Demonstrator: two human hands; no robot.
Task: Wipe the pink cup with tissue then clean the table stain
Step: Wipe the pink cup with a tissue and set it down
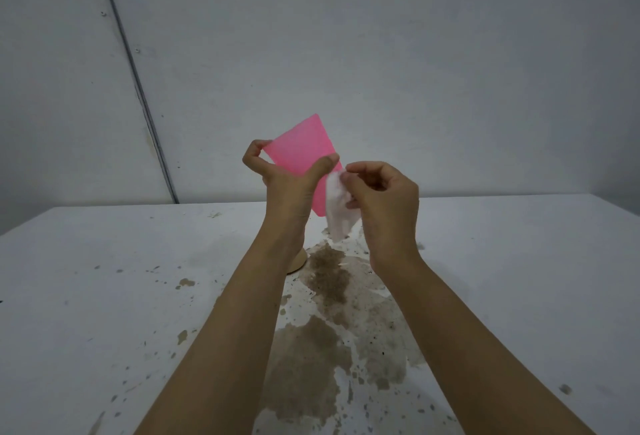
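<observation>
A pink cup (300, 148) is held up in the air above the table, tilted, with one end pointing up and to the right. My left hand (287, 178) grips it, thumb across its near side and fingers round its far left edge. My right hand (384, 195) pinches a crumpled white tissue (338, 206) just to the right of the cup's lower end; the tissue hangs down and touches the cup's side. A wide brown stain (325, 279) spreads over the white table (104, 279) below both hands and runs toward the near edge.
A small tan round object (298, 263) sits on the table, mostly hidden behind my left wrist. Brown specks and small blotches (187, 283) dot the table left of the stain. A grey wall stands just behind the table's far edge.
</observation>
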